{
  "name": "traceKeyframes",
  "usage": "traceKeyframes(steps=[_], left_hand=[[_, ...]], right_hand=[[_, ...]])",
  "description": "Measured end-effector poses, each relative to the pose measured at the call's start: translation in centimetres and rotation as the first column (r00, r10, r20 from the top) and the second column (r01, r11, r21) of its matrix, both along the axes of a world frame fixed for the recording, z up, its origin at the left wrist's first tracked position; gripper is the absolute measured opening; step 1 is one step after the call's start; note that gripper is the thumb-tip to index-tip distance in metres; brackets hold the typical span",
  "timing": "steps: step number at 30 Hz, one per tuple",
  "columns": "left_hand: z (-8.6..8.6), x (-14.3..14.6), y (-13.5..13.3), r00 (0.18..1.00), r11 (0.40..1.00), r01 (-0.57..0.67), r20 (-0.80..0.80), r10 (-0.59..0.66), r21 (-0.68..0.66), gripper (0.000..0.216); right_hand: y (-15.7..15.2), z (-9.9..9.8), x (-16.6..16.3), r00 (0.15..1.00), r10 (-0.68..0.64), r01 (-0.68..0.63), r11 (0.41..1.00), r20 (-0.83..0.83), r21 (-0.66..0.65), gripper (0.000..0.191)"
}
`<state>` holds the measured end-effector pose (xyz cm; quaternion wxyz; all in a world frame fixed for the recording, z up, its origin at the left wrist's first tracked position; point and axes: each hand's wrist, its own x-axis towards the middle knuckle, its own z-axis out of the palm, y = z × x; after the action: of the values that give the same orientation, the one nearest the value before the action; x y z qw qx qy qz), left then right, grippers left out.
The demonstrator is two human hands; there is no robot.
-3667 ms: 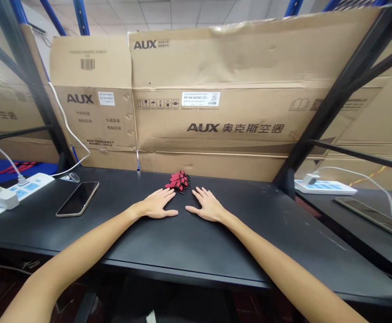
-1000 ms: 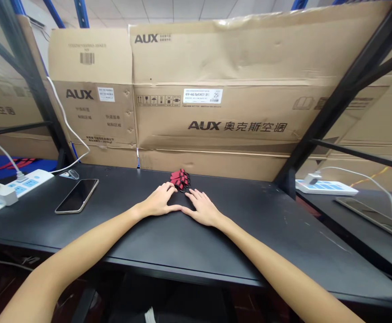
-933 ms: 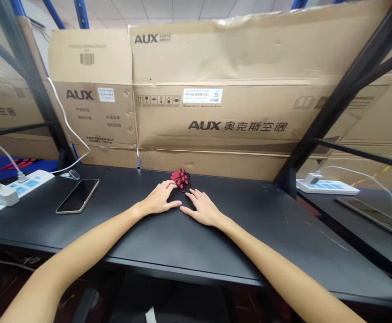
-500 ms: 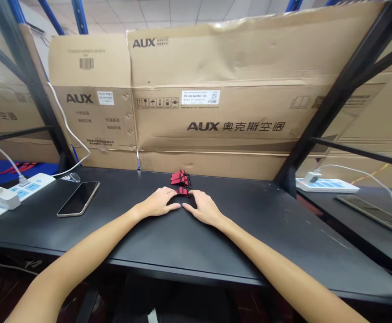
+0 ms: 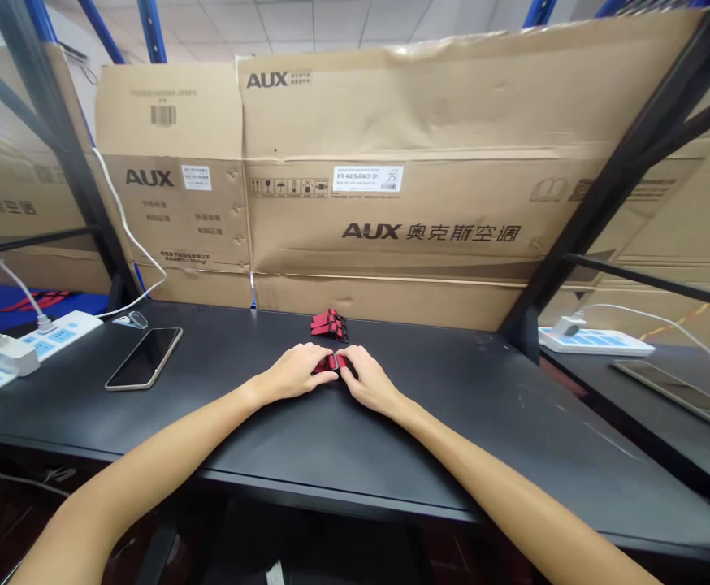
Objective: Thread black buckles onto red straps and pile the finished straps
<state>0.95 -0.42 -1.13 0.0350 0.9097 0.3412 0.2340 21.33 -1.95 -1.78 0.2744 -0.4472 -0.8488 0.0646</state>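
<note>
So, both bare hands sit palm-down, close together at the middle of the desk, w/ the L hand & R hand cupped, fingers curled in, tips almost meeting. Between them, under the fingers, lies 1 red fabric strap w/ a dark metal buckle. Its long axis runs roughly sideways from hand to hand, slightly tilted, w/ the buckle about mid-gap. Neither hand is clearly nearer: L fingers lie over its L end, R fingertips press in by the buckle. Both look to have hold of it, tho grip strength can't be told from this view.

Just ahead of the hands, untouched, sits a small pile of similar red straps w/ dark metal rings, on a matte black desk. Left of the L hand lies a black glass-faced smartphone w/ a gold edge, & further left a white power strip w/ a plug in it. Beyond the hands, large tan cardboard boxes printed AUX stand on edge. Right of the R hand is a black steel rack upright, then a 2nd white power strip on a neighbouring desk.
</note>
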Motion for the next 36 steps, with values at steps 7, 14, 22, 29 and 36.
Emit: traceKeyframes(steps=[7, 14, 22, 29, 36], left_hand=[[0.1, 0.5, -0.3, 0.99, 1.0, 0.027, 0.137, -0.025, -0.013, 0.039], [0.0, 0.5, -0.3, 0.99, 0.999, 0.016, 0.139, -0.023, 0.05, 0.036], [0.7, 0.6, -0.6, 0.99, 0.997, 0.005, 0.14, -0.017, 0.083, 0.033], [1.1, 0.4, -0.7, 0.987, 0.998, 0.005, 0.16, -0.014, 0.061, 0.03], [0.7, 0.1, -0.4, 0.985, 0.999, 0.022, 0.169, -0.025, 0.023, 0.031]], right_hand=[[0.1, -0.6, -0.6, 0.928, 0.012, -0.087, 0.979, -0.372, -0.186, 0.017], [0.7, -0.9, -0.7, 0.821, 0.062, -0.216, 0.954, -0.567, -0.208, 0.013], [0.5, 0.7, 0.5, 0.975, 0.004, 0.004, 0.999, -0.224, 0.036, 0.011], [0.8, 0.0, 0.1, 0.942, -0.017, 0.007, 1.0, -0.335, -0.03, 0.011], [1.1, -0.3, 0.1, 0.872, -0.005, -0.103, 0.976, -0.49, -0.193, 0.013]])
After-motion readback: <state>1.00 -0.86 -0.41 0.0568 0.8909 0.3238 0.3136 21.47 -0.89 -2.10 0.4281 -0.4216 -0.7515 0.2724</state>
